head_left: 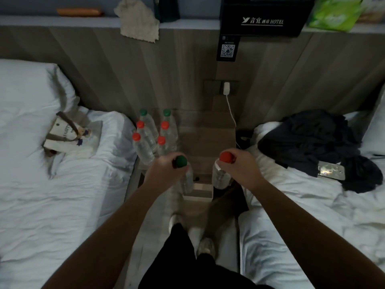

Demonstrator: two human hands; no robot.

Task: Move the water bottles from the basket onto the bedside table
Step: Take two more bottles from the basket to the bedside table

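On the white-sheeted left bed (52, 184) lies a cream canvas tote bag (68, 134) with grey straps, well apart from the work. Beside the bed, on the left part of the wood-grain bedside counter (206, 134), six clear plastic water bottles (154, 134) stand upright in two tight columns. The green caps are at the back by the headboard panel and the red caps nearer, packed close, I judge, to leave the rest of the top free for more. The left hand (164, 165) has its fingers curled round the neck of a green-capped clear bottle (187, 180). It grips just under the cap, so the body hangs straight down near the counter's front edge, just beside the nearest red-capped one. Held this way, it can be lowered without knocking the row. The right hand (239, 163) grips a red-capped clear bottle (220, 176) the same way, fingers wrapped round neck and cap, towards the counter's front right. Whether either base touches the top cannot be told. One bottle per hand probably halves the trips. The basket is not in view. Farther right, a white charger (226, 88) sits in the wall socket, its cable trailing down past the counter's right side — something to keep that bottle clear of. On the right bed (291, 215) lies a heap of dark clothing (312, 142).
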